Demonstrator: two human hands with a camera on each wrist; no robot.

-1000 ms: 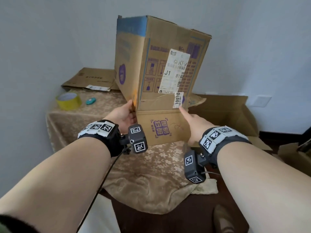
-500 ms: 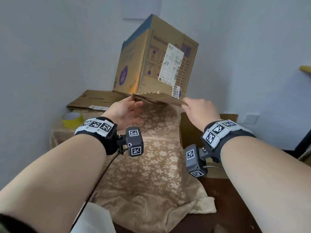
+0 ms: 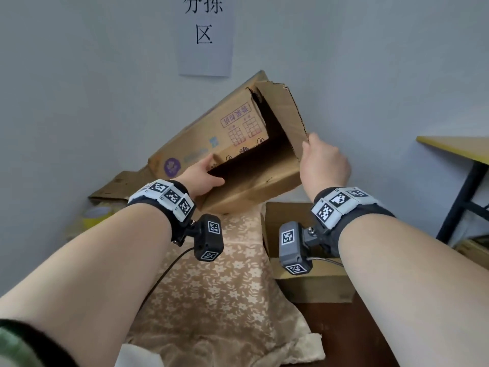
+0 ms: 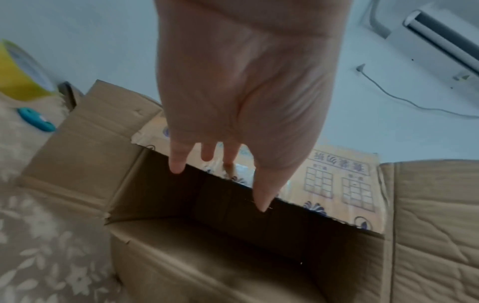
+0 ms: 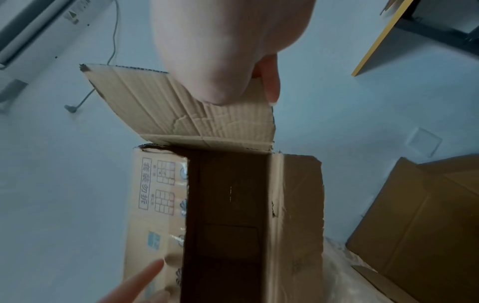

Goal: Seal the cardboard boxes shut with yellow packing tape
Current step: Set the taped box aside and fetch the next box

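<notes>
Cardboard box [image 3: 246, 165] tilts above the table's far edge, mouth facing the person; left hand [image 3: 202, 178] grasps the printed flap, right hand [image 3: 324, 165] pinches the end flap.

Soft, even indoor light; wrist views dimmer and blurred.

Head view is bright and fairly sharp, with arms stretched by wide-angle distortion at the lower corners. The cardboard box [image 3: 246, 165] interior falls into deep shadow. Both wrist views have a bluish cast, soft motion blur, and out-of-focus palms filling the upper centre.
</notes>
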